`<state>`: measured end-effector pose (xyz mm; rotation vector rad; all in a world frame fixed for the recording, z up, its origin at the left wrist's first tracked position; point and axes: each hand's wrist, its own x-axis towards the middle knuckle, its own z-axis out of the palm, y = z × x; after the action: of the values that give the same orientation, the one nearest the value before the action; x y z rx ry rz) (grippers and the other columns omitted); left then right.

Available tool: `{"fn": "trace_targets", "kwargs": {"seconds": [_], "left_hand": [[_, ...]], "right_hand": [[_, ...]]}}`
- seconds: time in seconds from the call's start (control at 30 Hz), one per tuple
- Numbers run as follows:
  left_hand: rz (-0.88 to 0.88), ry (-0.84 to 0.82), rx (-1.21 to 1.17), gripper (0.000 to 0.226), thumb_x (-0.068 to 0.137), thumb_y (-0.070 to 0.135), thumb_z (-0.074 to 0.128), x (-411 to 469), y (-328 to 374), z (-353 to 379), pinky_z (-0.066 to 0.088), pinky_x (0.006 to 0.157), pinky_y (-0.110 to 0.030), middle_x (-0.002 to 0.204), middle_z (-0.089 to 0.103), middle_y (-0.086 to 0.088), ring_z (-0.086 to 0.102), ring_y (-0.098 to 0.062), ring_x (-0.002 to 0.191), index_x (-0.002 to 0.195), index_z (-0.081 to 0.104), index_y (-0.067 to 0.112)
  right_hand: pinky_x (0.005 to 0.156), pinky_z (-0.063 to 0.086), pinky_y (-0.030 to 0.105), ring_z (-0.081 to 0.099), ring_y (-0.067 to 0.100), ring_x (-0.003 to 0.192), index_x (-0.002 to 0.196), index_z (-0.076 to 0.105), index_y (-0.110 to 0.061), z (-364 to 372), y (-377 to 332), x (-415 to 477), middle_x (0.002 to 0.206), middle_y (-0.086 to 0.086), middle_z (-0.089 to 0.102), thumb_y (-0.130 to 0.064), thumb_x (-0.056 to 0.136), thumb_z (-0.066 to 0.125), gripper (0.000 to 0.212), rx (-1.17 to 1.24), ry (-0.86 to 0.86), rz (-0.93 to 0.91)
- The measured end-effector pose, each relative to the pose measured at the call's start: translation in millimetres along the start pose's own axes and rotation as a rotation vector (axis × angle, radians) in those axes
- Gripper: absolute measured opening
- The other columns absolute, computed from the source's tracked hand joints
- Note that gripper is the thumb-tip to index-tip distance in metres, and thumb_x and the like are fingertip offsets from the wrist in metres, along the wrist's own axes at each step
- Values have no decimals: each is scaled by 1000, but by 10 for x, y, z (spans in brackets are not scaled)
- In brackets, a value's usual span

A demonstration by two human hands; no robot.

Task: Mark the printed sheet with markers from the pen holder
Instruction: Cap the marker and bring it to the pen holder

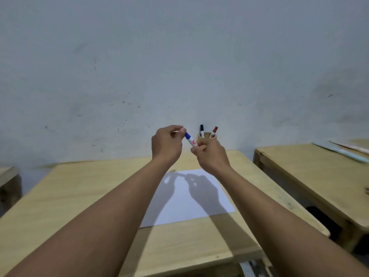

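I hold a blue-capped white marker (191,140) up in the air above the table, tilted. My left hand (167,144) pinches its blue cap end. My right hand (211,156) grips the white barrel's lower end. Behind my hands stands a wooden pen holder (206,137) near the wall, with a black-capped marker (201,129) and a red-capped marker (214,131) sticking out. The white sheet (189,198) lies flat on the wooden table (79,188) below my hands, crossed by their shadows; I see no print on it from here.
A second wooden table (311,172) stands to the right across a narrow gap, with long pale sticks (343,151) on its far edge. A corner of another table (9,174) shows at the left. A grey wall (179,66) rises right behind.
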<state>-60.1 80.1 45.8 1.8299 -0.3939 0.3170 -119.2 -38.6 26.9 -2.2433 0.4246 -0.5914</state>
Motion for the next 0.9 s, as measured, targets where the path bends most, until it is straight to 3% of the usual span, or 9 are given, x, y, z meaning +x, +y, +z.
{"fn": "trace_targets", "kwargs": {"seconds": [0.1,0.17,0.23,0.3,0.43,0.57,0.7,0.8,0.9], "left_hand": [[-53,-32,-28,35,103,35,41,132,-78,255,52,84,-32,93,74,8,67,-18,95,117,70,22],[-78,-59,16,36,103,33,39,207,-174,440,50,79,-29,99,74,5,65,-20,98,120,68,20],[-84,-91,89,31,100,33,47,273,-301,617,46,75,-26,107,74,1,63,-20,99,118,68,20],[-96,-148,146,34,96,36,57,346,-443,794,46,81,-28,114,72,1,64,-19,99,124,66,21],[-115,-266,232,58,87,40,70,534,-629,1115,47,93,-31,130,64,-2,61,-20,114,139,54,20],[-132,-309,296,81,83,41,73,692,-728,1376,44,96,-33,144,54,-7,52,-25,130,151,37,15],[-126,-308,333,68,85,50,65,751,-845,1533,48,86,-34,129,63,-6,59,-26,116,138,47,12],[-129,-277,269,73,76,72,33,741,-812,1572,53,85,-42,109,69,-1,63,-24,97,115,58,17],[-143,-277,245,77,67,74,26,736,-810,1607,54,82,-43,101,69,0,63,-24,91,107,61,18]], "right_hand": [[55,37,28,56,17,70,104,73,-13,-129,138,286,79,-1,62,-27,98,61,19,-12,25,-9],[53,35,28,55,18,66,95,73,-13,-210,214,493,69,-5,57,-26,99,61,18,-4,35,-4],[57,38,30,58,24,74,84,70,-12,-270,276,698,73,-2,59,-28,98,62,22,22,55,-4],[59,40,29,63,24,79,87,72,-10,-319,324,885,80,2,66,-27,98,62,22,37,77,-10],[50,36,20,58,12,66,88,66,-11,-394,390,1235,72,-4,61,-23,99,61,17,42,123,-34],[53,39,24,65,18,78,100,63,-12,-357,486,1553,88,1,68,-21,97,61,10,52,189,-49],[54,42,26,62,17,73,92,64,-10,-225,641,1719,84,0,66,-19,93,64,9,-9,126,-34],[50,37,24,54,13,60,84,69,-4,-120,735,1773,72,2,63,-18,90,71,16,-47,37,6],[53,38,25,52,20,62,85,75,5,-43,785,1791,83,22,71,-21,84,78,26,-10,12,50]]}}
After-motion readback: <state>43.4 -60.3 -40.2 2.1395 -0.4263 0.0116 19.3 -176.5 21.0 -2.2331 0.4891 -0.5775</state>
